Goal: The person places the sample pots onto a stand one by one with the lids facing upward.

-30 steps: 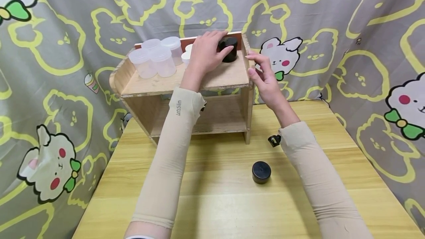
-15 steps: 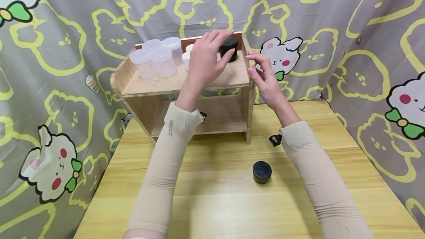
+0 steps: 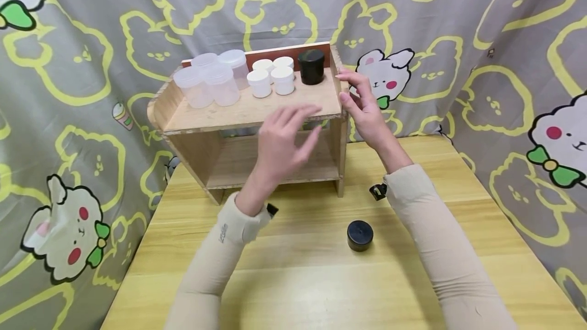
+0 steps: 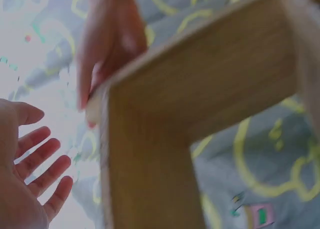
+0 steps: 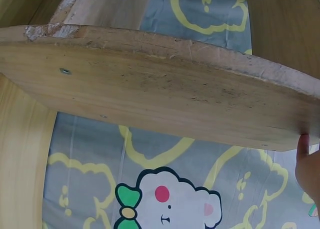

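A small wooden two-tier shelf (image 3: 220,115) stands at the back of the table. My left hand (image 3: 282,144) hangs in front of its top edge, fingers spread and holding nothing; the left wrist view also shows this hand (image 4: 27,176) bare. With thumb and fingers, my right hand (image 3: 367,111) grips the upper corner of the right side panel (image 5: 175,84). On the top board a black lidded jar (image 3: 311,67) stands near that panel. Several small white jars (image 3: 283,81) sit left of it, then several larger translucent lidded cups (image 3: 223,86).
A low, round black container (image 3: 359,236) rests on the wooden table (image 3: 312,289), front right of the shelf. Patterned grey curtains (image 3: 412,24) hang behind and at both sides. Small black pieces show beside each wrist.
My left hand has come away from the black jar, down and toward me, leaving it standing and uncovering the white jars. My right hand keeps its grip on the panel.
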Available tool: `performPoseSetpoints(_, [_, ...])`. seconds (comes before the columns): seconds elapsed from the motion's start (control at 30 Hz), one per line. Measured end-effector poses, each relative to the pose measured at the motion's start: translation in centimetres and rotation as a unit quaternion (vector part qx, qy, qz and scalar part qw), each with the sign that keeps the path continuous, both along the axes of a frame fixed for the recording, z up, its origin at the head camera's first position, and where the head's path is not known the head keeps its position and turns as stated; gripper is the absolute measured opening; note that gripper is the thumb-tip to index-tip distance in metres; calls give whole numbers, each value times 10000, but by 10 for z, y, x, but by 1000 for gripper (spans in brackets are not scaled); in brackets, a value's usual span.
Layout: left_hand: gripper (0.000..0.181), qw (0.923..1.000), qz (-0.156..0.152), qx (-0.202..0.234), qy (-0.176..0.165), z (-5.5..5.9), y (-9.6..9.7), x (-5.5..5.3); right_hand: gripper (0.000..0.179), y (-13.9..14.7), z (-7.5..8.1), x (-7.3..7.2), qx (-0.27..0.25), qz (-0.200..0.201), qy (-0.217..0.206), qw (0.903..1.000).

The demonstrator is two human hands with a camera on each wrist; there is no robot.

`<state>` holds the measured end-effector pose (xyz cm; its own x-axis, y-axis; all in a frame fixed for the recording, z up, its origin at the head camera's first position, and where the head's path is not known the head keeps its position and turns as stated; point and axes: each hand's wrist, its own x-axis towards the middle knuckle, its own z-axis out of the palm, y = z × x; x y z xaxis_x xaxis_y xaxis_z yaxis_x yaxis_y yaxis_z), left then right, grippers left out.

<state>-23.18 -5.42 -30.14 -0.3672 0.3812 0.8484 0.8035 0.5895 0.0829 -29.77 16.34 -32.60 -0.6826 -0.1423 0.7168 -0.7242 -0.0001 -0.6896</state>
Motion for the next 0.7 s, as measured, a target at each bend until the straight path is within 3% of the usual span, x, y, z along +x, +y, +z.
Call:
performPoseSetpoints(0.2, [38,9963,-350,-657,-423,-58,3,21,37,-1,1,1,48,-52,27,10000])
performPoseSetpoints(0.33, [48,9843,-517,-1360,-1000,-96,7,29,37,-1,1,1,51,-27,66,10000])
performPoseSetpoints(0.43, [55,9644,-669,-1934,-1674,-118,11,34,37,-1,0,1,22,-51,55,10000])
performPoseSetpoints(0.57, [62,9261,-815,-2527,-2679,-141,14,42,37,0,0,0,26,-36,6,10000])
performPoseSetpoints(0.7, [68,8958,-856,-2998,-3168,-157,19,45,37,0,0,0,52,-21,-12,10000])
